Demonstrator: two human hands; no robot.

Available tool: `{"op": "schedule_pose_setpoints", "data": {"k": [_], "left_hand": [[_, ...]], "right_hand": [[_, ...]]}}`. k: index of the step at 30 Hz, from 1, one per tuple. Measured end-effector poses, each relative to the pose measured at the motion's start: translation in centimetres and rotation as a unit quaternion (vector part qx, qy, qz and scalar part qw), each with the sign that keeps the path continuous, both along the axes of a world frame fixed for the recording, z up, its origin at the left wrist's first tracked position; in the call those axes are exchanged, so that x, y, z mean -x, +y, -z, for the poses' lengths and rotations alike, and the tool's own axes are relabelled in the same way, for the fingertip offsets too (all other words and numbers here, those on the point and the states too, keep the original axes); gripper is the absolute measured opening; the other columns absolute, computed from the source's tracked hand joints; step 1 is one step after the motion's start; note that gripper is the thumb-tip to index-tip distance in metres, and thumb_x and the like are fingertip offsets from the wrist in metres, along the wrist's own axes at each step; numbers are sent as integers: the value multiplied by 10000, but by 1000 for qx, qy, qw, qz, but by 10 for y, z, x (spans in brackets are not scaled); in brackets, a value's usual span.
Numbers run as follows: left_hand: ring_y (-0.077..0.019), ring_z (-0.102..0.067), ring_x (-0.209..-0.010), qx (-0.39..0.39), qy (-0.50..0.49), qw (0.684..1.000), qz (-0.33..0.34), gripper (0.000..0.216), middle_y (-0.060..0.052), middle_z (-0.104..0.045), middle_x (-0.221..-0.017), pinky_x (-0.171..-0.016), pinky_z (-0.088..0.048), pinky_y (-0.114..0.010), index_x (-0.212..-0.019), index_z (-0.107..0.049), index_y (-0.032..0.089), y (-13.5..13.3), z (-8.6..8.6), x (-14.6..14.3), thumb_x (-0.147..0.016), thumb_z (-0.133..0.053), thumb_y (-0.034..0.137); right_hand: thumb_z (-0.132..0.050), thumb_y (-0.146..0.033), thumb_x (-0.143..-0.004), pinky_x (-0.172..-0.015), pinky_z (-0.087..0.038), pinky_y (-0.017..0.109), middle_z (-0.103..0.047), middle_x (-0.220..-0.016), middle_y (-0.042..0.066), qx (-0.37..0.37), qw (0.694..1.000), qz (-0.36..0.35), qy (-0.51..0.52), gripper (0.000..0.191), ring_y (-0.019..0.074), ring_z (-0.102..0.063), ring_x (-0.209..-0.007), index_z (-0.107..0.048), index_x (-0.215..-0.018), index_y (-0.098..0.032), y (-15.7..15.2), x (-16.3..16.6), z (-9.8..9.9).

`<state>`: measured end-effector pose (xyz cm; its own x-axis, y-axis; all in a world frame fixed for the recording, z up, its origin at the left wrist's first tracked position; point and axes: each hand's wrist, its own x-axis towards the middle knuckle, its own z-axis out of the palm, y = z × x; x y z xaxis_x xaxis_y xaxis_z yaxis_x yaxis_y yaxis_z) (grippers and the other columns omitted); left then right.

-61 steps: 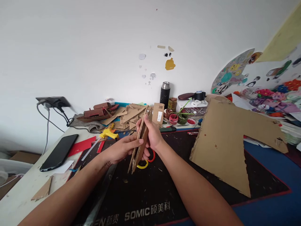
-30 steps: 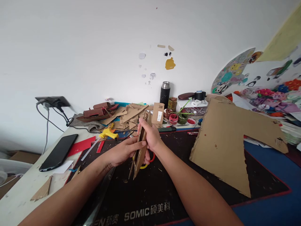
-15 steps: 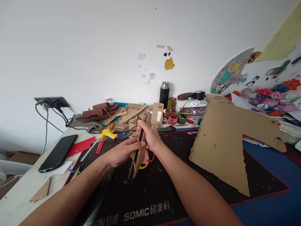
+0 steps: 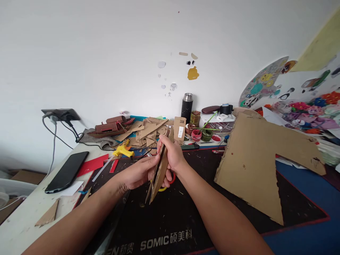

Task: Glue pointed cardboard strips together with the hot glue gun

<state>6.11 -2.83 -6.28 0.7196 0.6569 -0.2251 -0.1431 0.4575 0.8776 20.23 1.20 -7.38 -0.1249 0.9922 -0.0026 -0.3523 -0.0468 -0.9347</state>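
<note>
Both hands hold a narrow stack of brown cardboard pieces (image 4: pixel 158 177) edge-on above a black desk mat (image 4: pixel 170 219). My left hand (image 4: pixel 136 173) grips the stack from the left, thumb on its near face. My right hand (image 4: pixel 172 155) closes around its upper part from the right. Behind the hands, red and yellow scissors handles (image 4: pixel 170 180) show on the mat.
A large cut cardboard sheet (image 4: pixel 255 159) lies to the right. A yellow glue gun (image 4: pixel 122 151), red card (image 4: pixel 91 164) and black phone (image 4: pixel 67 171) lie to the left. Cardboard scraps (image 4: pixel 148 131), a black flask (image 4: pixel 187 102) and paint pots (image 4: pixel 202 134) crowd the back edge.
The stack and both hands have barely shifted; the left thumb slid slightly along the cardboard face.
</note>
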Motion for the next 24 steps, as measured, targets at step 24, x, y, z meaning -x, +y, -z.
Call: {"op": "schedule_pose_setpoints", "data": {"k": [24], "left_hand": [[-263,-650,-696,-441,488,704,-267,546,-31,-672,-749,-619,-448,-326,-962,-637,210,14,-30,27,-990,-429,715]], "right_hand": [[-697,-772,-837,-572,-480,292,-707,-975,58,-66,994,-64,62,595,224,-657,-837,-686,-1117,-248,9,3,8]]}}
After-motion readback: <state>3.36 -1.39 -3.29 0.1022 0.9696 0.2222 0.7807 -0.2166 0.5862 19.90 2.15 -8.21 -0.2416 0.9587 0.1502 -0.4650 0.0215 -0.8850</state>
